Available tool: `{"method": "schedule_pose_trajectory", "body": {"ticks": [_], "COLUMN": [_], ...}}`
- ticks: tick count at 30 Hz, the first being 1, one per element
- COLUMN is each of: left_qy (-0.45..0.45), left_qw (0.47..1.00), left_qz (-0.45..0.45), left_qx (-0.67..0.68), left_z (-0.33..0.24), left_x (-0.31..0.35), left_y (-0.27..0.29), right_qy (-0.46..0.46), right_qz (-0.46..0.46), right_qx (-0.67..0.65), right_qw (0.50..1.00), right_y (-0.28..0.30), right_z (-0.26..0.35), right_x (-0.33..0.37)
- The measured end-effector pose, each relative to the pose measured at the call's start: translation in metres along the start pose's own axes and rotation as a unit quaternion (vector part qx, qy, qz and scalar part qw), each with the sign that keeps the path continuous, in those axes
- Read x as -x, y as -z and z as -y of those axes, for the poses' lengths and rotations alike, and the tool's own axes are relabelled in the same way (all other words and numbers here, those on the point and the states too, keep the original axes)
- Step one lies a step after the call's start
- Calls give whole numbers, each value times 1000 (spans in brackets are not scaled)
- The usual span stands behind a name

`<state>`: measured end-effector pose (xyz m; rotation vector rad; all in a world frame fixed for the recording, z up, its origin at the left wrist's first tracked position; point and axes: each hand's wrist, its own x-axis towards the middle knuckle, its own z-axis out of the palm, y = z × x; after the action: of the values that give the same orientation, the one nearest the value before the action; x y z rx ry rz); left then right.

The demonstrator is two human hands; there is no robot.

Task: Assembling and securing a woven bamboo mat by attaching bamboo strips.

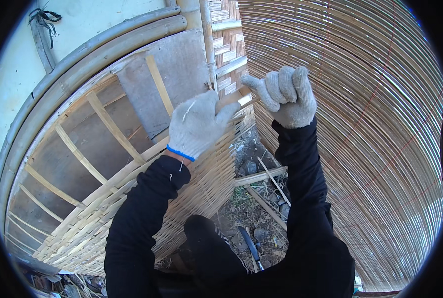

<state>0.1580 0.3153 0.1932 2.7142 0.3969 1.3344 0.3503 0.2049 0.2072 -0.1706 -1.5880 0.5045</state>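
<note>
My left hand (194,126), in a pale knit glove with a blue cuff edge, closes around a bamboo slat (235,99) at the upper right end of a woven bamboo panel (186,198). My right hand (288,97), gloved too, is just right of it with fingers curled and thumb pointing left. A thin brown bamboo strip (250,103) runs between the two hands and meets my right fist. Its exact end is hidden in the fingers. Upright slats (114,126) rise from the woven panel toward a curved bamboo rail (102,47).
A tall screen of thin bamboo rods (380,124) stands on the right. A grey board (167,74) is behind the slats, beside a woven bamboo wall (226,47). On the stony ground lie a long blade (250,246) and wooden sticks (268,206). My knee (201,231) is below the panel.
</note>
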Motion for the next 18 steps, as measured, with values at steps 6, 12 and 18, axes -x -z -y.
{"method": "schedule_pose_trajectory", "body": {"ticks": [6,12,18], "left_qy": [-23,-55,59], "left_qw": [999,993,974], "left_qz": [16,88,48], "left_qx": [-21,-50,214], "left_z": [10,23,40], "left_x": [0,-7,-26], "left_y": [-7,-1,12], "right_qy": [-13,-45,-124], "right_qz": [-63,-98,-156], "right_qx": [7,62,95], "right_qw": [998,992,975], "right_y": [-5,-11,-9], "right_z": [-5,-24,-59], "right_x": [-6,-19,-72]}}
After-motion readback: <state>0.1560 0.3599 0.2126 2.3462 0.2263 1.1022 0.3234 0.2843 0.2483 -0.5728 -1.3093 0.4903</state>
